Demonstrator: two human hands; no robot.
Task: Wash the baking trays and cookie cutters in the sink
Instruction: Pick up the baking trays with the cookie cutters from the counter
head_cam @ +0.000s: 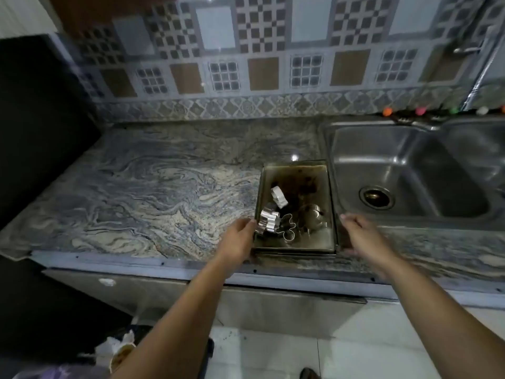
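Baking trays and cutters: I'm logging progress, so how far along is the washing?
Nothing looks washed yet. The stacked baking trays sit on the counter left of the sink, stained, with the cookie cutters lying in the top one. In hand: the left hand is at the trays' left edge and the right hand at the right edge. Left: moving everything into the dry-looking sink and washing.

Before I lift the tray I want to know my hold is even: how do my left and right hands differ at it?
The left hand is against the baking tray's left rim, fingers curled at its edge beside the cookie cutters. The right hand is at the right rim, nearer the sink, fingers looser; its contact is unclear. Both are at the tray's near end, above the counter.
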